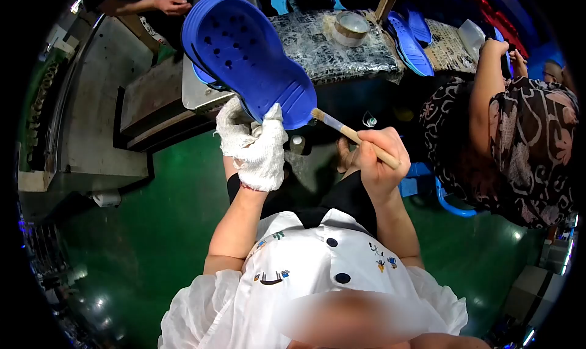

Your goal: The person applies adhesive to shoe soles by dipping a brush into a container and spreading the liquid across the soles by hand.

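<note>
My left hand (253,143), in a white knitted glove, is closed around the heel end of a blue foam clog (244,50). The clog is tilted up, its wide toe part pointing away from me, with dark holes in it and ridges near the heel. Between the fingers and thumb of my bare right hand (383,160) is a paintbrush (348,131) with a pale wooden handle. Its bristles are at the heel edge of the clog; whether they touch it I cannot tell. Part of another blue piece (203,74) shows behind the clog.
A roll of tape (351,28) lies on the plastic-wrapped bench (305,50) ahead. More blue shoe pieces (410,47) lie to its right. A co-worker in a patterned top (531,147) sits at the right; another person's hand (174,6) is at the upper left. Metal machinery (97,86) stands left.
</note>
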{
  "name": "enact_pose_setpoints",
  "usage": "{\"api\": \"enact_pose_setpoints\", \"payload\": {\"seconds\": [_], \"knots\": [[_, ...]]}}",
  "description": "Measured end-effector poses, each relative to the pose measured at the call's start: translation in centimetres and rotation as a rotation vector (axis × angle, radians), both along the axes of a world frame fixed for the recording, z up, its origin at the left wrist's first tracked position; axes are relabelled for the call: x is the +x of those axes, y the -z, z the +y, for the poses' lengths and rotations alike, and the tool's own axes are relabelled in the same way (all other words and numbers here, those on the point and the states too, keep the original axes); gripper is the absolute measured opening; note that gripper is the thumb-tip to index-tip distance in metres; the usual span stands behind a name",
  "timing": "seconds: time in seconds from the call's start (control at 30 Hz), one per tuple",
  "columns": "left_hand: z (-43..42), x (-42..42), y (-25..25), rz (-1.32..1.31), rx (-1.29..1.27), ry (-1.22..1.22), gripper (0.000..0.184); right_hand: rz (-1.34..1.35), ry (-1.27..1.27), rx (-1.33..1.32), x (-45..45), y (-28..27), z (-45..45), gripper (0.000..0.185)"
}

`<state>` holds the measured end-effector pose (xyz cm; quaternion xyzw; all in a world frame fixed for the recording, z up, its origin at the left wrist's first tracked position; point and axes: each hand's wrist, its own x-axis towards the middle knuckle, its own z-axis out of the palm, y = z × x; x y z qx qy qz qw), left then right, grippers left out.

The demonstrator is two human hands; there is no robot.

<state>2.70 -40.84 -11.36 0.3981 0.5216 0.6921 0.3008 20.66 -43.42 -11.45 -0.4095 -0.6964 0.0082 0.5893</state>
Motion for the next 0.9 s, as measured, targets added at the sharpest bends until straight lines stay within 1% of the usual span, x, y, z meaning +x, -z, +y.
{"api": "enact_pose_setpoints", "payload": {"seconds": [0.2, 0.27, 0.3, 0.47, 0.53, 0.6, 0.63, 0.67, 0.7, 0.8, 0.83, 0.87, 0.9], "knots": [[-0.2, 0.1, -0.5, -0.097, -0.017, 0.024, 0.040, -0.078, 0.046, 0.040, 0.6, 0.0, 0.1, 0.009], [0.1, 0.3, -0.2, -0.110, 0.014, 0.020, 0.038, -0.014, -0.004, 0.030, 0.6, -0.2, -0.1, 0.009], [0.2, 0.4, 0.0, -0.124, 0.049, 0.021, 0.035, -0.043, -0.031, 0.042, 0.3, -0.5, -0.1, 0.009], [0.2, 0.5, 0.1, -0.044, 0.084, 0.001, 0.039, -0.049, -0.072, 0.049, 0.4, -0.1, 0.0, 0.008], [0.4, 0.1, 0.4, -0.019, 0.084, -0.016, 0.042, -0.094, -0.010, 0.034, 1.0, 0.0, -0.3, 0.009], [1.0, 0.0, 1.4, 0.041, 0.151, -0.046, 0.039, -0.037, -0.039, -0.011, 0.8, -0.1, -0.3, 0.009], [0.8, 0.1, 1.5, 0.044, 0.149, -0.042, 0.039, -0.010, -0.072, 0.001, 0.4, -0.4, -0.1, 0.008], [0.4, 0.3, 1.1, 0.008, 0.077, -0.003, 0.040, 0.017, -0.103, 0.014, 0.0, -0.5, 0.1, 0.007], [0.3, 0.5, 0.7, -0.028, 0.005, 0.035, 0.040, 0.011, -0.095, 0.031, -0.2, -0.2, 0.3, 0.006], [0.4, 0.8, -0.3, -0.077, 0.014, -0.001, 0.040, 0.006, -0.050, 0.020, 1.1, 0.6, 0.1, 0.007], [0.5, 0.8, -0.4, -0.072, 0.018, -0.004, 0.040, 0.034, 0.007, 0.034, 1.8, 1.6, -0.1, 0.009], [0.7, 0.7, -0.6, -0.092, 0.004, 0.015, 0.038, 0.089, 0.025, -0.068, 2.8, 2.4, -0.5, 0.010], [1.1, 0.9, -0.8, -0.115, -0.006, 0.041, 0.037, 0.225, 0.074, -0.130, 3.0, 4.0, -0.6, 0.009]]}}
